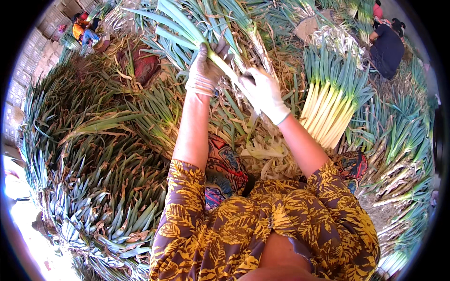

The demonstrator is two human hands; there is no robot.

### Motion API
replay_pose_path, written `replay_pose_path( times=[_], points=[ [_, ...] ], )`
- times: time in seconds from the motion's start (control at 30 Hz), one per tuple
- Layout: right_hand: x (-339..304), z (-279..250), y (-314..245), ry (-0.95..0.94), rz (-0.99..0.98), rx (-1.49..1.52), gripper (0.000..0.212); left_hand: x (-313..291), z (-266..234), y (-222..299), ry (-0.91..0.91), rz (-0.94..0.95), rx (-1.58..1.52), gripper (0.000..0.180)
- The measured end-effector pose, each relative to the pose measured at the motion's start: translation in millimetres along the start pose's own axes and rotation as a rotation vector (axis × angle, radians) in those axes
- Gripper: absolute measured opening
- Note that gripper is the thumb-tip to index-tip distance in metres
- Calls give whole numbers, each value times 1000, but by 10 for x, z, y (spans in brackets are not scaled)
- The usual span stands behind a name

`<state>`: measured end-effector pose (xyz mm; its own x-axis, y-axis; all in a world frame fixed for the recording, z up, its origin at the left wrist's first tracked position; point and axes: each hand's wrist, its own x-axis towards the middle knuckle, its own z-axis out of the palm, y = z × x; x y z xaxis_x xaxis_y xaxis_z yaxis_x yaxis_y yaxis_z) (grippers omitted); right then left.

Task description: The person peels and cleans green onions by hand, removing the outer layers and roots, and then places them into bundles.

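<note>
A long leek (224, 67) slants across in front of me, its green leaves fanning up to the far left and its pale stalk running down to the right. My left hand (205, 70), in a grey-stained glove, is closed around the stalk just below the leaves. Farther down, my right hand (263, 92) in a white glove is closed on the pale lower end, which its fingers partly hide. Untrimmed leeks (257, 44) with dry outer leaves lie just beyond both hands. To the right rests a neat row of clean leeks (328, 100), pale stalks toward me.
A large heap of leeks (103, 178) fills the left side. More leeks (403, 154) lie along the right. Peeled leaves (267, 150) litter the ground by my knees. One person (84, 33) sits far left, another person (388, 49) far right.
</note>
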<state>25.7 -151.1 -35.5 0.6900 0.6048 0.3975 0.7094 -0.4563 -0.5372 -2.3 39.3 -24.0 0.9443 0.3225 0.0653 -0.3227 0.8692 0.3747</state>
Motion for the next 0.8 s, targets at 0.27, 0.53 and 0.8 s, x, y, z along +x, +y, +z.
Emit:
replay_pose_path(
  times=[0.27, 0.53, 0.8],
  points=[
    [571, 578, -83, 68, 134, 242, 36, 152, -192, -183, -34, 23, 32, 43],
    [558, 542, 157, -268, 606, 1563, 31, 30, -104, -67, -116, 68, 217, 48],
    [356, 307, -417, 247, 101, 430, 31, 87, -108, -200, -31, 75, 141, 43]
  ],
)
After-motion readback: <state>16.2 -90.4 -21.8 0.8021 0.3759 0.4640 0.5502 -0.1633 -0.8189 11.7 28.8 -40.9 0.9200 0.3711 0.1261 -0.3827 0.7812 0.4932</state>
